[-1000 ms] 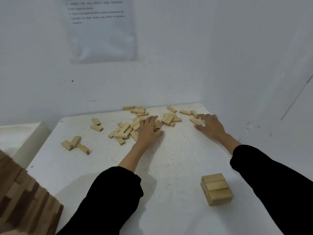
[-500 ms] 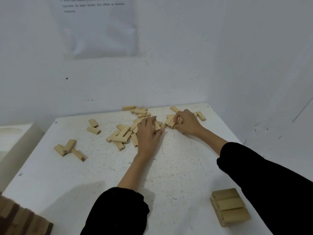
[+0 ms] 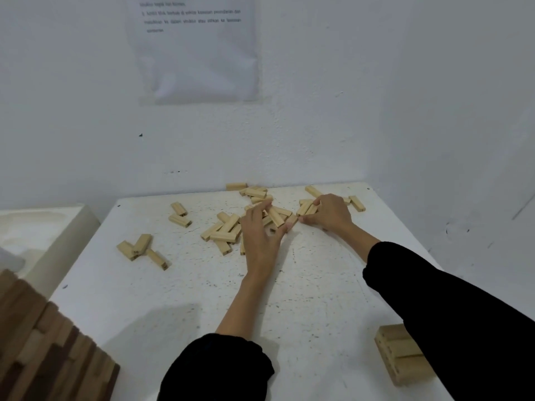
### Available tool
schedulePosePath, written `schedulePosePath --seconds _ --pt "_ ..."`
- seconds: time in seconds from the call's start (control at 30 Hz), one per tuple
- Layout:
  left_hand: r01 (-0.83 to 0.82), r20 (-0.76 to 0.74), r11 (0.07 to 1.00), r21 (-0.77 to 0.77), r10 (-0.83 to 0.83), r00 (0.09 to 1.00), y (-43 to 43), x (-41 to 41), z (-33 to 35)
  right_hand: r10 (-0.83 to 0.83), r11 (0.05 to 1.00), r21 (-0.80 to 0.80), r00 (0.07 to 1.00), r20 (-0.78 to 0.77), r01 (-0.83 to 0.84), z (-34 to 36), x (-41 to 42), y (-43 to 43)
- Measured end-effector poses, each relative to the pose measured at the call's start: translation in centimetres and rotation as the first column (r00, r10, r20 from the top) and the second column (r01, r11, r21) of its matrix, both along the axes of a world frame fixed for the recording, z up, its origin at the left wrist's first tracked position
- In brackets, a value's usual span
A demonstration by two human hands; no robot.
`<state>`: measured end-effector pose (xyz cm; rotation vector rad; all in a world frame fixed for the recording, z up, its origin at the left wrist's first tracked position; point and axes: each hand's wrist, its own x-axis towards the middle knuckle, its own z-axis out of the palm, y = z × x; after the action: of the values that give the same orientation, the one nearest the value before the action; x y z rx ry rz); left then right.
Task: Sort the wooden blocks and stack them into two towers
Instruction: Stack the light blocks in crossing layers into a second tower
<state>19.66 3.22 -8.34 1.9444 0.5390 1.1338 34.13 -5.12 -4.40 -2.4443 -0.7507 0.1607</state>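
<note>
Blocks point(image 3: 225, 230), pale wood, loose: heaped at the far middle of the white table point(image 3: 179, 299), under both your hands. Your left hand point(image 3: 260, 238) curled fingers and thumb round one block point(image 3: 276, 217) of the heap; your right hand point(image 3: 330, 212), just beside it, pinched a pair of blocks point(image 3: 307, 209) lying side by side. Started tower point(image 3: 401, 357): near right, partly behind your black sleeve point(image 3: 463, 314). Strays: three blocks point(image 3: 142, 248) touching at left, two blocks point(image 3: 179, 214) further back. Printed sheet point(image 3: 199, 53) hung on the wall.
</note>
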Motion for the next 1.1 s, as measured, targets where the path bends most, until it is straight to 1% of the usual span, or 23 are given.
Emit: schedulePosePath --seconds 0.07,0.13,0.17,0.23,0.33,0.43,0.5,0.6,0.77,0.97,1.03,1.1 --pt "0.014 0.038 0.998 0.062 -0.017 0.999 -0.2 -1.1 0.3 -0.005 1.0 0.015 1.0 -0.006 0.005 0.4 -0.1 -0.1" --pt "0.038 0.018 0.995 0.094 -0.04 0.999 -0.3 -2.2 0.3 0.027 0.999 0.045 0.999 0.019 -0.028 1.2 -0.7 -0.3" --pt "0.044 0.0 0.994 0.096 -0.044 0.999 -0.3 -2.8 0.2 0.069 0.996 0.062 0.997 0.024 -0.071 1.6 -1.1 -0.4" --pt "0.052 -0.048 0.997 0.065 -0.049 0.998 -0.4 -4.1 0.3 0.197 0.978 0.061 0.979 0.043 -0.2 2.5 -2.8 -1.0" --pt "0.081 -0.113 0.995 -0.067 -0.088 0.99 -0.5 -6.1 0.5 0.368 0.93 -0.017 0.927 0.076 -0.368 3.5 -6.5 -2.5" --pt "0.12 -0.145 0.984 -0.131 -0.139 0.98 -0.8 -8.3 0.6 0.471 0.881 -0.08 0.88 0.059 -0.466 3.7 -10.4 -4.0" --pt "0.16 -0.219 0.979 -0.125 -0.184 0.958 -1.2 -10.2 0.7 0.512 0.853 -0.137 0.858 0.035 -0.503 3.5 -12.7 -5.2" --pt "0.258 -0.348 0.963 -0.08 -0.27 0.898 -1.9 -13.4 0.6 0.55 0.823 -0.178 0.835 0.007 -0.54 2.9 -15.6 -6.9" --pt "0.37 -0.457 0.926 -0.072 -0.36 0.813 -3.6 -18.4 0.3 0.554 0.819 -0.164 0.832 -0.027 -0.55 1.7 -18.9 -8.8" --pt "0.374 -0.487 0.928 -0.001 -0.327 0.81 -4.7 -20.6 -0.1 0.578 0.806 -0.11 0.813 -0.07 -0.582 0.4 -21.1 -9.6" --pt "0.375 -0.487 0.927 -0.009 -0.332 0.808 -4.8 -20.8 0.1 0.573 0.81 -0.084 0.814 -0.089 -0.58 0.4 -20.9 -9.8" --pt "0.38 -0.485 0.923 -0.055 -0.358 0.798 -4.7 -21.0 0.2 0.559 0.819 -0.066 0.818 -0.133 -0.57 0.7 -20.5 -10.2"
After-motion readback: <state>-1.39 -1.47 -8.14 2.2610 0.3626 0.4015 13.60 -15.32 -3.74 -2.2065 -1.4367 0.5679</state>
